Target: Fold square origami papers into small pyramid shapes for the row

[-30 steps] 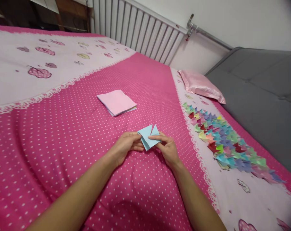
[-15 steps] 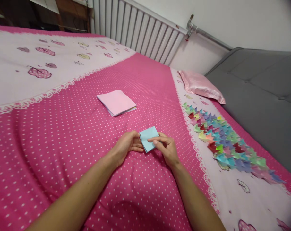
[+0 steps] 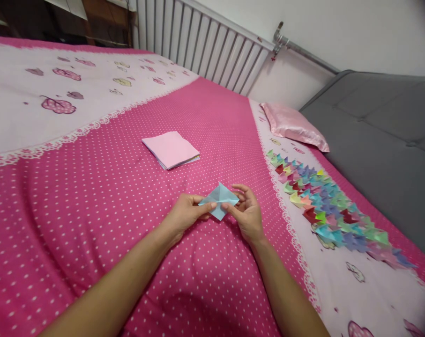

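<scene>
The left hand point(image 3: 184, 216) and right hand point(image 3: 248, 214) both pinch the blue paper point(image 3: 219, 202) low over the bed point(image 3: 93, 210). To their left and toward the person, the dotted cover gives open room. Ahead and slightly left, the pink paper stack point(image 3: 170, 149) lies flat and low, well apart from the hands, with bare cloth between. To the right, a broad band of folded paper pieces point(image 3: 324, 206) covers the pale border and bars a low sweep. Beyond it, the pink pillow point(image 3: 293, 125) and grey sofa point(image 3: 384, 140) close that side. The radiator point(image 3: 205, 44) bounds the far edge.
</scene>
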### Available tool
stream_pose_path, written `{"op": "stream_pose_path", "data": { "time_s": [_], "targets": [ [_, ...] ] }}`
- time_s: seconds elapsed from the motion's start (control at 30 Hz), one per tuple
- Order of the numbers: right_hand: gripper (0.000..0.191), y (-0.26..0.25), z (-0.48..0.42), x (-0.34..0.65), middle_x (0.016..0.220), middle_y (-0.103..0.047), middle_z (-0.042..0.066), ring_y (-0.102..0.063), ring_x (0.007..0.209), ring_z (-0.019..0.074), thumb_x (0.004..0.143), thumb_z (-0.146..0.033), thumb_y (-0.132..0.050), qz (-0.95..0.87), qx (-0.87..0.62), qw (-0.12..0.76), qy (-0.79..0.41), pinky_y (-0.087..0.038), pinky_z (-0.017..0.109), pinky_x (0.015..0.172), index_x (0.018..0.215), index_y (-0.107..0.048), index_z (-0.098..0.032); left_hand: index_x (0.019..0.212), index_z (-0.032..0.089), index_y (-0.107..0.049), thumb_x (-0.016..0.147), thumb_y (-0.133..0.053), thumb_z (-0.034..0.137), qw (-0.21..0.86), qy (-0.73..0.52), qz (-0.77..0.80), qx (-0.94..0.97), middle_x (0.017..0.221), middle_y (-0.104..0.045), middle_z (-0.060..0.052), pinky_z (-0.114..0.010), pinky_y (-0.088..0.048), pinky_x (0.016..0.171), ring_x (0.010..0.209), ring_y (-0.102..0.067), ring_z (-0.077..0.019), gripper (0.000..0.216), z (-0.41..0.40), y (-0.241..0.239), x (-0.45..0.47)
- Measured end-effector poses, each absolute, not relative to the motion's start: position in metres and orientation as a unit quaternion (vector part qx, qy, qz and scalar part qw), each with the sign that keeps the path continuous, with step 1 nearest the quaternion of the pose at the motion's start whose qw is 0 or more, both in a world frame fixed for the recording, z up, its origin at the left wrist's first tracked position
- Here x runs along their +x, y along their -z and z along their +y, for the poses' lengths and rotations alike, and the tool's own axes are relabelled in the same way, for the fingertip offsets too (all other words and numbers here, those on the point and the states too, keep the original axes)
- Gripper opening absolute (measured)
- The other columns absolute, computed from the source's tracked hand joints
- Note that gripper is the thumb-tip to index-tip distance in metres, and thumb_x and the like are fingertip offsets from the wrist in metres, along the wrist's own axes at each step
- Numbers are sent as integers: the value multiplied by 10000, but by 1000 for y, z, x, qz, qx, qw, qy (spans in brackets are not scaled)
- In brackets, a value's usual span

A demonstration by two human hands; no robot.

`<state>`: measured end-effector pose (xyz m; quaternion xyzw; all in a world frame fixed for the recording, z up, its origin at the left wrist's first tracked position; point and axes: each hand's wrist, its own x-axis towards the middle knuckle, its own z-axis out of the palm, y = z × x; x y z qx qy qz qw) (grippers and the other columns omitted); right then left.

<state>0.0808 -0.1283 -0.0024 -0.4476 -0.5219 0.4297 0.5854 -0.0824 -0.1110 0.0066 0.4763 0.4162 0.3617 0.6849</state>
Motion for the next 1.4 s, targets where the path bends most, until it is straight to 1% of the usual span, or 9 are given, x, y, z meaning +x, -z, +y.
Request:
{"op": "stream_pose_path", "data": {
  "time_s": [0.13, 0.33, 0.5, 0.67, 0.8, 1.07, 1.2, 1.3, 1.4],
  "targets": [
    [612, -1, -130, 79, 699, -597, -50, -576, 605, 104, 639, -227, -727, -506, -458, 569, -459, -480, 229, 600, 1174, -432, -258, 653, 97, -684, 625, -677, 384, 644, -374, 436, 505, 535, -571, -1, -214, -307, 508, 488, -430, -71, 289, -112, -6, -81],
    [579, 0, -130, 79, 683, -599, -40, -572, 591, 110, 623, -283, -741, -516, -462, 545, -472, -478, 232, 591, 1139, -484, -236, 550, 95, -642, 593, -682, 396, 582, -376, 472, 546, 458, -441, 41, -210, -216, 467, 451, -326, -53, 306, -115, -9, -77],
    [492, 0, -129, 81, 693, -645, -9, -588, 596, 124, 658, -338, -709, -499, -472, 532, -495, -484, 251, 603, 1094, -519, -212, 555, 107, -648, 600, -678, 404, 596, -393, 457, 531, 474, -485, 30, -204, -258, 471, 465, -363, -63, 303, -115, -9, -77],
    [432, -1, -129, 82, 622, -629, -34, -553, 539, 104, 722, -346, -654, -501, -476, 535, -486, -451, 230, 566, 1110, -525, -207, 642, 112, -687, 605, -681, 393, 605, -406, 453, 513, 534, -568, 3, -215, -333, 516, 508, -454, -92, 283, -113, -6, -78],
    [405, -1, -129, 83, 620, -615, -35, -515, 521, 89, 750, -319, -622, -501, -464, 537, -495, -430, 215, 539, 1126, -525, -202, 635, 109, -685, 614, -670, 373, 595, -406, 467, 513, 532, -562, 4, -211, -322, 501, 488, -441, -84, 265, -113, -7, -79],
    [368, 1, -127, 85, 678, -612, -7, -535, 574, 110, 772, -287, -546, -516, -459, 534, -487, -455, 233, 560, 1130, -533, -204, 625, 106, -670, 615, -642, 359, 565, -397, 482, 538, 519, -530, 10, -213, -311, 482, 479, -416, -88, 254, -112, -5, -79],
    [301, 3, -128, 85, 783, -646, 29, -589, 670, 147, 719, -289, -610, -563, -468, 500, -463, -477, 259, 613, 1002, -587, -190, 535, 127, -607, 627, -601, 352, 508, -383, 502, 586, 460, -420, 37, -207, -223, 434, 446, -338, -73, 243, -113, -3, -80],
    [142, 5, -129, 84, 713, -633, 16, -580, 637, 149, 695, -261, -625, -613, -493, 461, -410, -466, 262, 608, 807, -633, -174, 449, 148, -509, 646, -564, 331, 436, -371, 510, 642, 440, -331, 48, -218, -180, 430, 440, -289, -68, 275, -116, -5, -78],
    [81, 4, -130, 83, 661, -607, 1, -554, 597, 136, 696, -231, -603, -631, -510, 452, -369, -447, 250, 583, 743, -627, -170, 434, 157, -467, 672, -538, 319, 374, -369, 499, 689, 440, -312, 48, -221, -191, 450, 450, -293, -71, 296, -120, -8, -77]
  ]
}}
